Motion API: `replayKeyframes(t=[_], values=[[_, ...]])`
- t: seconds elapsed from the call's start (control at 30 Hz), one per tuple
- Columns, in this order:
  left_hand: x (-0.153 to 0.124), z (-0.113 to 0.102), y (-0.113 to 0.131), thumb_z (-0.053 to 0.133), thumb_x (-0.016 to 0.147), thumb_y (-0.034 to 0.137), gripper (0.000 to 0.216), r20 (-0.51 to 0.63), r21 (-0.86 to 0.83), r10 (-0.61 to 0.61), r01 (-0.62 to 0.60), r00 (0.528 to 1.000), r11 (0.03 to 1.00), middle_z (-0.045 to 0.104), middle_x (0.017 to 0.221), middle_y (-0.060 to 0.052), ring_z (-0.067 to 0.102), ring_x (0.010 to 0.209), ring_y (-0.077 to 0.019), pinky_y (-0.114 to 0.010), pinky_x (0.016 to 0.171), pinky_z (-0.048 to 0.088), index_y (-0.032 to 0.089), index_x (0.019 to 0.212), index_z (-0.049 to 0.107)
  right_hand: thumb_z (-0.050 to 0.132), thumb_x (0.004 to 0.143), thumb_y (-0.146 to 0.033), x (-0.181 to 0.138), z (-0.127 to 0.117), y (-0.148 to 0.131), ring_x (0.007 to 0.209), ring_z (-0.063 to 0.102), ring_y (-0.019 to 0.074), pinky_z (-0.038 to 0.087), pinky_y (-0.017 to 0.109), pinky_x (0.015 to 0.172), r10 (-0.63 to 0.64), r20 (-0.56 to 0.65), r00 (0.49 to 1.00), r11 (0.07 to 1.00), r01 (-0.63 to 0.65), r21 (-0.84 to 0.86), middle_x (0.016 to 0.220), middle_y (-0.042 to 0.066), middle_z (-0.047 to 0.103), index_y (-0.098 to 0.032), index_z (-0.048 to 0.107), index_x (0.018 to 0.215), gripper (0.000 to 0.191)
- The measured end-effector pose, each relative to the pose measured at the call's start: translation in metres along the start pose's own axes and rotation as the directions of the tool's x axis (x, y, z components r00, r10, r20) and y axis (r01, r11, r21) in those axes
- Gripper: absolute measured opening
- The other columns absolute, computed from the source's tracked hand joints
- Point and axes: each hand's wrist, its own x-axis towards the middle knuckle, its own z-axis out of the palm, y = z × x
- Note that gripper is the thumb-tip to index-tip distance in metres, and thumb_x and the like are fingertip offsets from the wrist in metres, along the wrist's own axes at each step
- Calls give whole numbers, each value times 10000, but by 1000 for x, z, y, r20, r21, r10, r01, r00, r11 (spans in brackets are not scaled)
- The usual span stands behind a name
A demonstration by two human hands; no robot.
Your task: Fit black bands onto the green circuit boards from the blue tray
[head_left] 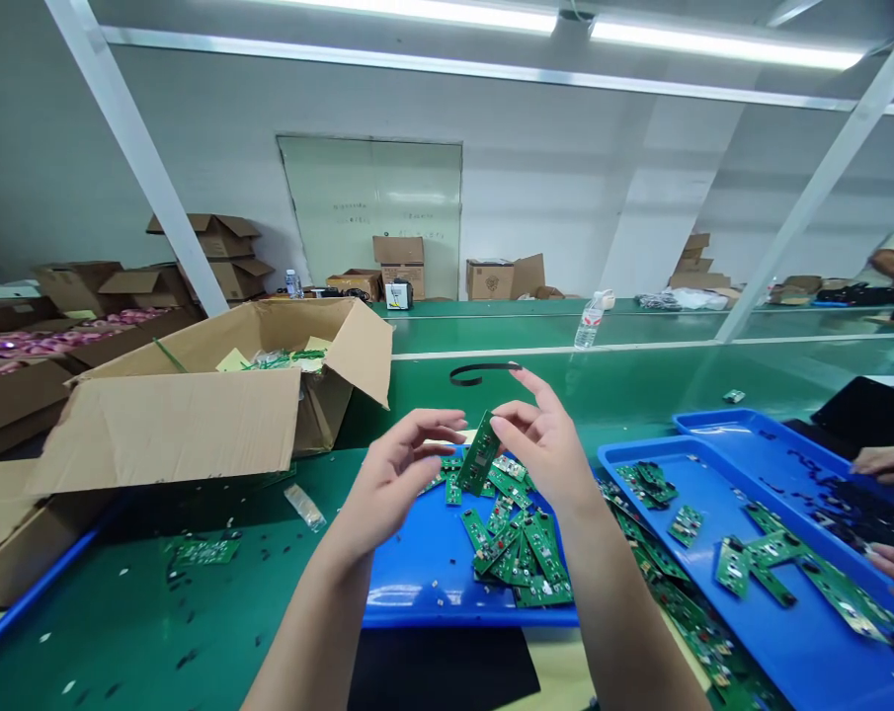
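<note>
My right hand (pixel 542 444) pinches a small green circuit board (pixel 480 454) by its upper edge and holds it tilted above a blue tray (pixel 417 568). My left hand (pixel 394 474) hovers just left of the board with fingers curled and apart, holding nothing. Beneath both hands a heap of green circuit boards (pixel 517 543) lies in the tray.
An open cardboard box (pixel 195 415) stands at the left. Two more blue trays (pixel 779 612) with boards sit at the right, where another person's hands (pixel 891 464) work. A black band (pixel 483 371) and a water bottle (pixel 589 322) lie farther back on the green bench.
</note>
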Motion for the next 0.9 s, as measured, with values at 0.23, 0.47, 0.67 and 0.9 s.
replayKeyframes(t=[0.23, 0.47, 0.67, 0.9], values=[[4, 18, 2, 619, 810, 327, 345, 141, -30, -312, 319, 940, 947, 613, 792, -16, 568, 613, -105, -223, 556, 480, 171, 1116, 586, 584, 824, -209, -9, 2, 3, 675, 579, 127, 492, 259, 580, -116, 245, 963, 972, 161, -173, 828, 0, 634, -250, 368, 1337, 559], [7, -10, -2, 600, 795, 303, 167, 113, 110, -417, 405, 902, 908, 606, 669, -1, 559, 600, -105, -220, 571, 462, 144, 747, 586, 563, 848, -238, -5, -14, 2, 655, 606, 123, 519, 265, 588, -334, 79, 939, 895, 342, -285, 820, 8, 649, -224, 492, 1239, 397], [5, -17, -3, 663, 736, 346, 250, -338, 135, -191, 248, 922, 959, 565, 628, 25, 490, 527, -89, -202, 504, 408, 152, 895, 649, 532, 861, -212, -8, -10, -2, 600, 577, 101, 504, 233, 563, -335, 239, 911, 850, 402, -340, 707, -1, 638, -188, 645, 994, 176], [2, 9, 3, 697, 694, 271, 127, -271, 254, -44, 115, 962, 960, 588, 570, 12, 474, 527, -85, -184, 488, 377, 146, 695, 677, 511, 870, -194, -12, -3, -3, 627, 586, 104, 495, 225, 562, -339, 372, 864, 814, 468, -344, 763, 17, 665, -178, 648, 1022, 205]])
